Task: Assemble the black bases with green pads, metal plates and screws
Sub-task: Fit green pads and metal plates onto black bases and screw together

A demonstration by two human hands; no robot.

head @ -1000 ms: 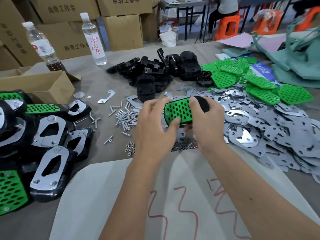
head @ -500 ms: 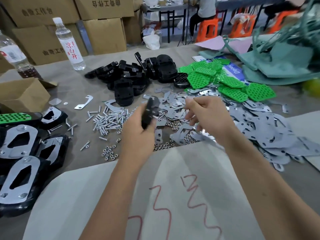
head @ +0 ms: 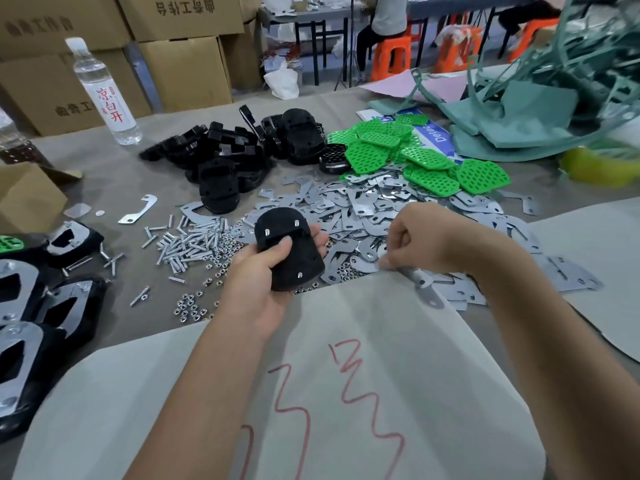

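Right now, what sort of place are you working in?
Most likely a small assembly workshop doing piecework by hand. Parts lie in bulk heaps on the table: black bases, green pads, metal plates, loose screws. Stacked cardboard cartons and orange plastic stools stand behind.

Stacked cardboard boxes (head: 180,64) behind; orange stools (head: 391,60) beyond.

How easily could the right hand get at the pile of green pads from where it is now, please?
Probably yes: the right hand pinches a metal plate at the plate heap's near edge, and the green pads lie uncovered beyond it, with only flat plates between.
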